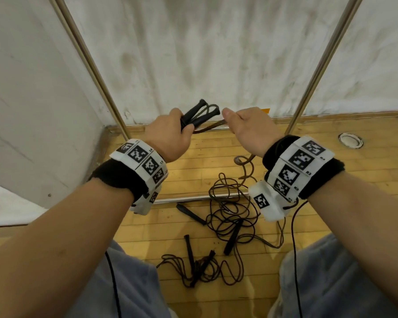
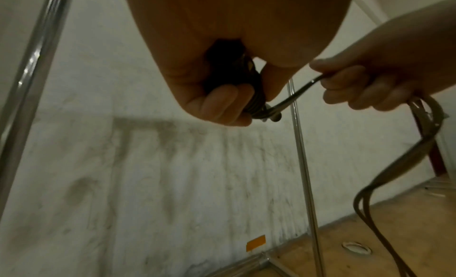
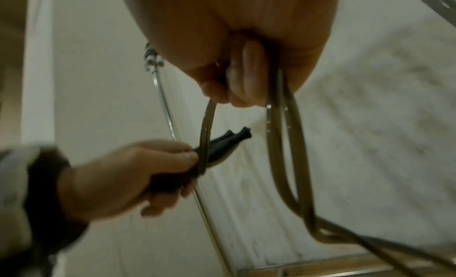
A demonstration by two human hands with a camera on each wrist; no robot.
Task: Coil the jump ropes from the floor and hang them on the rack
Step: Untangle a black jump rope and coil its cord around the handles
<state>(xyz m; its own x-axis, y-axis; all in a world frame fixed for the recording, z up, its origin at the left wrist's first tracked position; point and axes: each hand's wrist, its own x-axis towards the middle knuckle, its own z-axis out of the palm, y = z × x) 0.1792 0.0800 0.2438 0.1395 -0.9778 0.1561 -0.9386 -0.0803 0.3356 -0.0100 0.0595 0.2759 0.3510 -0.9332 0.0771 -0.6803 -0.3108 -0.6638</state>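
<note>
My left hand point(image 1: 170, 131) grips the two black handles point(image 1: 199, 113) of a jump rope, held together and pointing away from me. The same handles point(image 3: 222, 142) show in the right wrist view. Its brown cord point(image 1: 210, 127) runs across to my right hand point(image 1: 244, 127), whose fingers are curled round it point(image 3: 279, 113); doubled strands hang from that hand point(image 2: 419, 154) to the floor. Two more jump ropes lie tangled on the wooden floor below: one point(image 1: 230, 216) near the rack's base bar, another point(image 1: 198, 265) between my knees. The rack's metal uprights point(image 1: 94, 67) point(image 1: 324, 60) stand ahead.
A dirty white wall point(image 1: 205, 53) closes off the far side, with another wall point(image 1: 28, 99) at the left forming a corner. The rack's low base bar point(image 1: 184, 199) crosses the floor. A round metal floor fitting point(image 1: 350, 140) sits at the right. My knees fill the bottom corners.
</note>
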